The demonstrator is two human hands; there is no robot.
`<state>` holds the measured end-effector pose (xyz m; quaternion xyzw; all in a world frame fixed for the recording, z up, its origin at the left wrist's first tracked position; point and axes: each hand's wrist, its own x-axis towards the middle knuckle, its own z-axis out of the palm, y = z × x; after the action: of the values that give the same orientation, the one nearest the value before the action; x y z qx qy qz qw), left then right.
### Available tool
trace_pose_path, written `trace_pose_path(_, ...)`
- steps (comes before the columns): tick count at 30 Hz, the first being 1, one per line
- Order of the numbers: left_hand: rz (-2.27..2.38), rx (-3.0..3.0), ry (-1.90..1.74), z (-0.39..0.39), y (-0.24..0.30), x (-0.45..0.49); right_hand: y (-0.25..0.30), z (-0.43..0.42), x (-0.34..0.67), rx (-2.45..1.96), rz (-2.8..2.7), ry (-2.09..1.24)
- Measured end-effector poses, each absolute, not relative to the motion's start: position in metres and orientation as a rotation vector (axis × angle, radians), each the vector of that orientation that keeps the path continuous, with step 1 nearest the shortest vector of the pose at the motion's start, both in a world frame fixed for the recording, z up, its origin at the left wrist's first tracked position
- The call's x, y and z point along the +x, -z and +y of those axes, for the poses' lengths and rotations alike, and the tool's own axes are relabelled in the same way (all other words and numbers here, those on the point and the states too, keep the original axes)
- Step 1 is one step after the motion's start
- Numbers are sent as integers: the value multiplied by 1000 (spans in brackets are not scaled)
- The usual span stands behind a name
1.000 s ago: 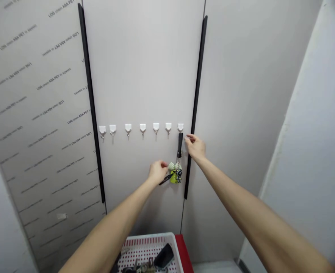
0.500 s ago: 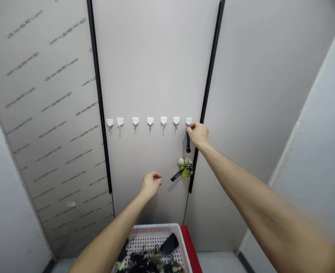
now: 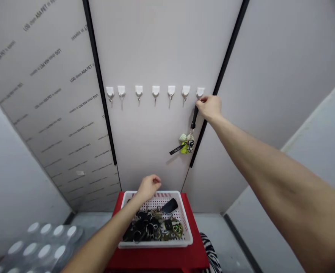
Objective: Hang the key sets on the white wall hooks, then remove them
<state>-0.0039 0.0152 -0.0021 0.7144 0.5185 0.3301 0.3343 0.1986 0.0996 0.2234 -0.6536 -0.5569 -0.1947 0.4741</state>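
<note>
A row of several white wall hooks [image 3: 155, 91] runs across a grey panel. From the rightmost hook [image 3: 200, 92] hangs a keychain [image 3: 186, 144] with a black strap, a green charm and a black tag. My right hand [image 3: 210, 107] pinches the top of that strap right at the hook. My left hand [image 3: 148, 186] hovers low over the back edge of a white basket [image 3: 156, 242], fingers loosely curled and holding nothing. Inside the basket lies a pile of keys and keychains [image 3: 153, 225].
The basket sits on a red stool [image 3: 158, 259]. Black vertical strips [image 3: 99, 79] divide the wall panels. A pack of white-capped bottles [image 3: 39, 242] lies at the lower left. A zebra-striped thing [image 3: 211, 254] shows beside the stool.
My left hand let go of the keychain's tag and dropped down to the basket. My right hand closed on the strap at the rightmost hook. The view tilted downward.
</note>
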Motion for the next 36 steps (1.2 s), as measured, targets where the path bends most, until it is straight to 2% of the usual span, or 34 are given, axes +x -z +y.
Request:
trace_pose_path(5,1366,1880,-712,-8,28,-32,-157,61,185,-1404,-1475,349)
trace_pose_path(10,1328,1955,-609,-27,43,-43,-40,-1,146,-1368,-2172,-346)
trace_pose_path(14,1321,1991,-656,-34,51,-47,15,-34,121,-1304,-2405,-494)
trace_pose_path(21,1240,2046,-701,-36,57,-51,41,-36,114,-1400,-2384,-387)
trace_pose_path(28,1253,2043,-738,-38,57,-49,45,-39,114,-1449,-1992,-626)
trace_pose_path(33,1315,1990,-774,-37,58,-50,37,-53,113,-1246,-2348,-618)
trace_pose_path(36,1332,1973,-789,-37,59,-50,35,-60,110,-1274,-2451,-553)
